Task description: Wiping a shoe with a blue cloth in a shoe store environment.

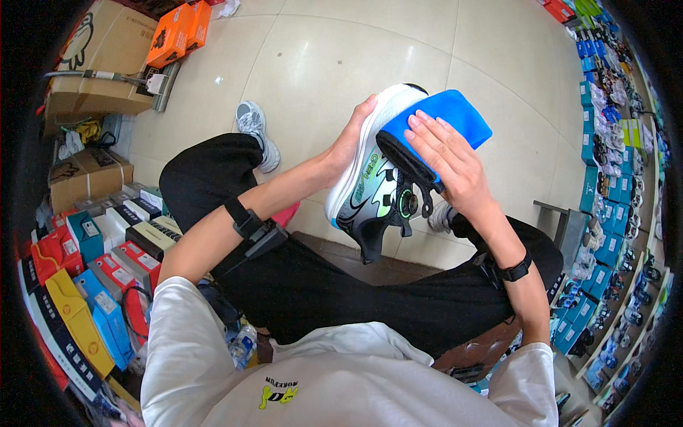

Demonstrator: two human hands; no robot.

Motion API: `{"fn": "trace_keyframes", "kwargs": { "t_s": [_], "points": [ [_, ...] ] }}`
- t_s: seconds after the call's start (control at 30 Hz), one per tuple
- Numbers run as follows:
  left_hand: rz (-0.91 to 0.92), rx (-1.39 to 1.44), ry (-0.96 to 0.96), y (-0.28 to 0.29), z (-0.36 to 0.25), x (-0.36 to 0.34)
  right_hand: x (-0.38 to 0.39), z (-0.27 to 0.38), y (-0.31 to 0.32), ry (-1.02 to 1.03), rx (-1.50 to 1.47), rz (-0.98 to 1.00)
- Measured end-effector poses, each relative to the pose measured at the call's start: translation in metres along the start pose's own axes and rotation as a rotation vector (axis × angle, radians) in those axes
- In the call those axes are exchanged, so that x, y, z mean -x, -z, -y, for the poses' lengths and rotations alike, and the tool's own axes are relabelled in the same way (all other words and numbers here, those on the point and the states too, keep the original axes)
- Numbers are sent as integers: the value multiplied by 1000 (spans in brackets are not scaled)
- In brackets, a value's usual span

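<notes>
My left hand [345,146] is closed round the white sole of a sneaker [363,203], which is tilted on its side in the air above the floor. The sneaker has a grey, black and mint upper with a round dial and black straps. My right hand [448,160] has its fingers pressed together on a blue cloth with a black side [469,121], laid over the upper end of the sneaker. The right thumb is hidden.
Cardboard boxes [89,174] and orange boxes [171,35] stand at the left, above stacked shoeboxes [99,317]. Shelves of shoes and teal boxes [608,238] line the right. My feet rest on the tiled floor [306,57]; a grey bench [562,213] is beside my right knee.
</notes>
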State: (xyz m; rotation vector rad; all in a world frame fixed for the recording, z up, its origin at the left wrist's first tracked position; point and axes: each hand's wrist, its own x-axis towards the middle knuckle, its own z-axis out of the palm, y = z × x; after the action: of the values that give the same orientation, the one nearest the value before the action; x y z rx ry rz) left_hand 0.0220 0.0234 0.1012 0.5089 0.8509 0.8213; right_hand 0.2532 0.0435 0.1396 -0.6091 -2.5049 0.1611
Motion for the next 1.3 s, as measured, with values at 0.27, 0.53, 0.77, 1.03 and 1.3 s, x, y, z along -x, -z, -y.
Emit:
{"fn": "trace_keyframes", "kwargs": {
  "t_s": [0.27, 0.53, 0.77, 1.03, 1.3],
  "points": [
    [27, 35, 5, 10, -2, -2, 0, -12, -9, -134, -65, -71],
    [-5, 41, -9, 6, -4, 0, -1, -4, -5, -59, -96, -36],
    [-13, 75, 10, 8, 0, -3, 1, 6, -4, -16, -72, -18],
    [-15, 62, 37, 8, -1, -3, 0, 2, -8, -130, -140, -67],
    [-69, 52, -12, 10, -3, -2, 0, 7, -9, -79, -182, -23]
  ]
}}
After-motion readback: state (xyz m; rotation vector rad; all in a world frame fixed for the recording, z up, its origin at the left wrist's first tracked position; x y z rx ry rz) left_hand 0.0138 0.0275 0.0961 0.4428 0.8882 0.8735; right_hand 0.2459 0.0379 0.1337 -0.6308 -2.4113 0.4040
